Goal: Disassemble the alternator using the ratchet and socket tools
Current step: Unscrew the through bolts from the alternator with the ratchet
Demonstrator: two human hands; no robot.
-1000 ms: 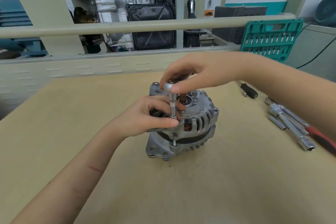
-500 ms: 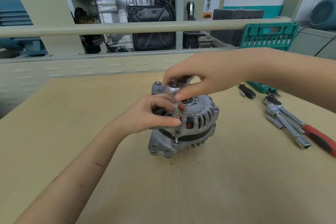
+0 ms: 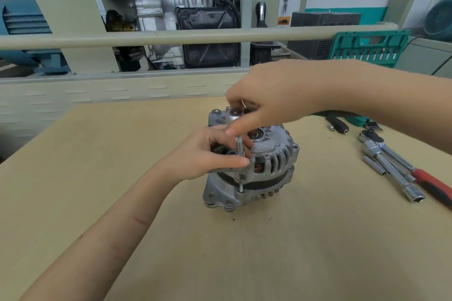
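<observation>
Alternator (image 3: 266, 166) stands upright mid-table (image 3: 122, 178). Left hand (image 3: 208, 151) grips its near-left side, thumb along the housing edge. Right hand (image 3: 276, 98) pinches the round head of a small driver (image 3: 238, 144) standing vertical on a through bolt (image 3: 241, 186) at the housing rim. Ratchet (image 3: 391, 154) with red handle, extension bars (image 3: 396, 176) lie to the right, green socket case (image 3: 369, 46) behind

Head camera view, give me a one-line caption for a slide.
Left hand steadies the alternator on the workbench while the right hand turns a socket driver on a housing bolt.
</observation>
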